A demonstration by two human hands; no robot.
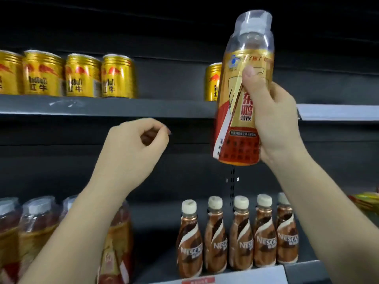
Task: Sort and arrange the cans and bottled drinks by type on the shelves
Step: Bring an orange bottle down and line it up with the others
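The job looks partly done. On the top shelf (106,107), gold cans (82,75) stand side by side in a row, and one more gold can (213,83) stands apart from them, half hidden behind the bottle in the hand. On the bottom shelf (303,269), brown coffee bottles (238,234) stand in a neat line. To their left stand big bottles with gold labels (32,226), the same kind as the one held up.

That gold and red bottle (240,111) is in the air, in front of the top shelf's edge. It still needs a spot, most likely with its matching bottles down low.

The right hand (274,124) is raised and grips the bottle around its middle, thumb on the front, and the bottle tips a little. The left hand (133,146) is up too, holding nothing, fingers loosely curled, thumb and fingertip nearly meeting.
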